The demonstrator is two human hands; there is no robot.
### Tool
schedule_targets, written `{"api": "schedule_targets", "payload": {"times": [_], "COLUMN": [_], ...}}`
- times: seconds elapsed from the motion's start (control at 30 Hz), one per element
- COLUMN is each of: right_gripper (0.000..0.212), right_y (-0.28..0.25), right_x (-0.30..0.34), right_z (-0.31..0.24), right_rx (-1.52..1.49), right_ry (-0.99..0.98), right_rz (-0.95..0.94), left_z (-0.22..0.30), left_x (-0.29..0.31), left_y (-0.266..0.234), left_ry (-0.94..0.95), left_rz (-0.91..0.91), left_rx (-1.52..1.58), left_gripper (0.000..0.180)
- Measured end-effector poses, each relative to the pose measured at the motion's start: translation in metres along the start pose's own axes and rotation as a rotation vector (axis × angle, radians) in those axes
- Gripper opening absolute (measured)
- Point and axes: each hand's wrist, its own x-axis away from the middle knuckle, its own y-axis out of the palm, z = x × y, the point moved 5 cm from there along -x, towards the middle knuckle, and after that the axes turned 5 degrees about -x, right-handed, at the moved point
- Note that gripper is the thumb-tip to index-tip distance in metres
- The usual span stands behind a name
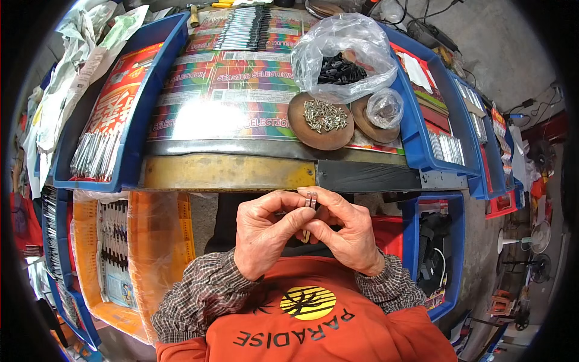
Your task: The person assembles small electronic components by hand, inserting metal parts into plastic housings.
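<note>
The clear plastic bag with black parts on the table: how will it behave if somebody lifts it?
The clear plastic bag looks thin and crumpled, so it would probably sag. The black parts lie loose inside, so they may shift and slide toward its open mouth.

The fingers of the left hand (262,232) and right hand (345,232) hide most of the small metal piece (310,201). At twelve o'clock, the black parts (338,69) blur inside the clear bag (344,51).

Your way forward over the worktable's bare front edge (229,172) is open, but farther in the dish of screws (321,120), the plastic bag (341,51) and the blue trays (136,102) at either side block your reach.
</note>
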Motion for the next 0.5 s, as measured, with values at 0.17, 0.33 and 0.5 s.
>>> {"api": "schedule_targets", "payload": {"times": [0.17,0.33,0.5], "right_gripper": [0.045,0.046,0.046], "right_y": [0.0006,0.0018,0.0022], "right_x": [0.0008,0.001,0.0003], "right_z": [0.0008,0.0034,0.0074], "right_rx": [-0.002,-0.011,-0.02], "right_ry": [0.045,0.034,0.064], "right_rz": [-0.005,0.002,0.003], "left_z": [-0.0012,-0.0045,-0.008], "left_x": [0.002,0.0018,-0.0003], "left_y": [-0.0004,-0.0009,-0.0025], "left_ry": [-0.013,-0.023,-0.065], "left_rz": [0.012,0.0,-0.007], "left_rx": [0.014,0.055,0.09], "left_gripper": [0.01,0.01,0.009]}}
